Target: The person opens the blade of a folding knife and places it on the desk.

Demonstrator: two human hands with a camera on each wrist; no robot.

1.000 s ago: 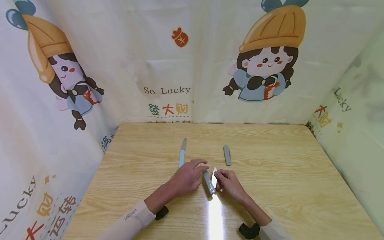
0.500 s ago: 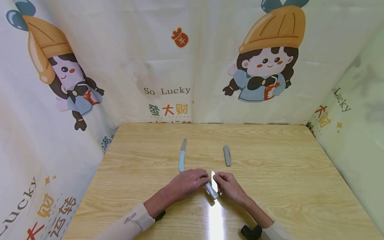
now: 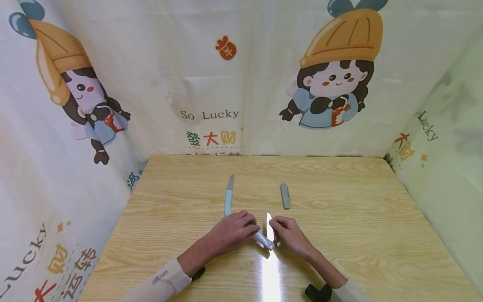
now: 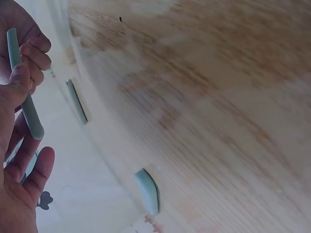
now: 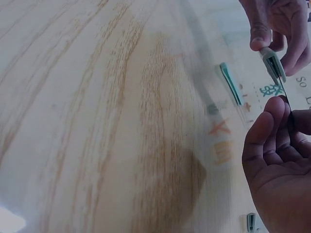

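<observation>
A folding knife is held between both hands over the table, its blade swung partway out at an angle from the handle. My left hand (image 3: 235, 230) grips the pale grey-green handle (image 3: 263, 239), thumb along it in the left wrist view. With thumb and fingers, my right hand (image 3: 291, 235) pinches the shiny blade (image 3: 269, 225). In the right wrist view the slotted handle (image 5: 273, 65) has the thin blade coming out of it, its far part hidden behind the right fingers (image 5: 257, 133).
Behind my left hand lies a light blue folding knife (image 3: 228, 202) with its blade out. A grey-green folded knife (image 3: 285, 196) rests behind my right hand. The wooden table (image 3: 339, 201) ends at a printed curtain (image 3: 211, 84) at the back and sides.
My left hand has closed round the handle and swung it down and to the left, widening its angle to the blade. The right hand has shifted slightly down, still pinching the blade.
</observation>
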